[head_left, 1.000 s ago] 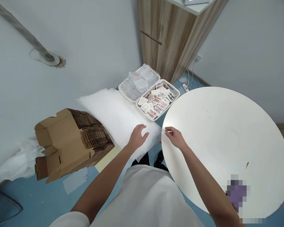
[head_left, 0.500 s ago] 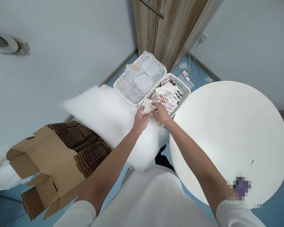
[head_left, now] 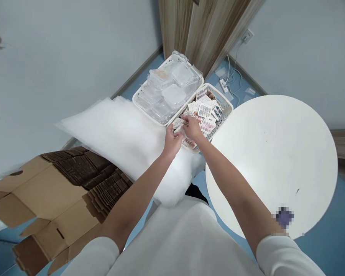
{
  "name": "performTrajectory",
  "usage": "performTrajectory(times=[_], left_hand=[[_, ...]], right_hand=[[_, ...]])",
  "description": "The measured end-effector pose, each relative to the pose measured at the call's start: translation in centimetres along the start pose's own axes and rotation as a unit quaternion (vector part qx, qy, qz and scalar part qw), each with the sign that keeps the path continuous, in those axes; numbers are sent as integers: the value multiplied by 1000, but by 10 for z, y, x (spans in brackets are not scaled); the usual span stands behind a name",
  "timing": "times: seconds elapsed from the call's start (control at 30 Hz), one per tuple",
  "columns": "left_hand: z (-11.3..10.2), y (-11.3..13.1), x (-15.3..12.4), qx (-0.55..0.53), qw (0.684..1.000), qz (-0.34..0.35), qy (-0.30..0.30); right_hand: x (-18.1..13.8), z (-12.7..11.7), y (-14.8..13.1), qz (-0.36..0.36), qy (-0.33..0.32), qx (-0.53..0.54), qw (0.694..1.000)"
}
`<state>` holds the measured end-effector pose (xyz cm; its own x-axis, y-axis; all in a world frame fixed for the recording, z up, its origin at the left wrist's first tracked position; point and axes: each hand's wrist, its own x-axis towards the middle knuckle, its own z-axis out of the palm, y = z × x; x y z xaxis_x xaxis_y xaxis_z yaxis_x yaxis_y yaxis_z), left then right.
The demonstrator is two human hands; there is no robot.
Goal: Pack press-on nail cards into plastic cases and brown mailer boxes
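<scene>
A white perforated basket [head_left: 227, 109] holds a jumble of small white cards with rows of coloured press-on nails [head_left: 208, 125]. At its near left end, my left hand [head_left: 172, 142] has thumb and fingers closed around the edge of a white printed press-on nail card [head_left: 180, 131]. My right hand [head_left: 193, 129] reaches in beside it, with fingers bent and pinched on the cards; its fingertips are partly hidden. Just below the right hand lies a card with orange-red nails [head_left: 189, 142].
Left of it, another white basket [head_left: 135, 100] holds clear plastic boxes [head_left: 174, 96]. White foam sheets [head_left: 112, 130] spread nearer me, with flattened cardboard boxes [head_left: 48, 188] lower left. A round white table [head_left: 270, 153] stands right; a power strip [head_left: 223, 86] lies on the floor.
My right hand has shifted slightly up over the cards. The orange-red nail card below it now shows. The camera view has turned a little.
</scene>
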<state>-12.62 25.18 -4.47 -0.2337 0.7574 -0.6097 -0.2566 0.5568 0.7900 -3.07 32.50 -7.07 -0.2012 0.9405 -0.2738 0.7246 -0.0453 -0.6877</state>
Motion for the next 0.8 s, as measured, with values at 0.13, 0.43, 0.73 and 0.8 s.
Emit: performTrajectory(times=[0.13,0.43,0.73,0.8], left_hand=[[-9,7,-1,-17,1000,-10,16],[-20,21,-5,-97,994,-54,-6],[-8,5,-23,-130,987,-90,-36],[-4,0,-31,-125,987,-81,-65]], right_hand=[[2,-1,6,26,16,52,998],[-36,-22,-11,-99,110,73,986],[-111,-29,-3,-157,138,42,977],[-126,-33,2,-140,153,39,977]])
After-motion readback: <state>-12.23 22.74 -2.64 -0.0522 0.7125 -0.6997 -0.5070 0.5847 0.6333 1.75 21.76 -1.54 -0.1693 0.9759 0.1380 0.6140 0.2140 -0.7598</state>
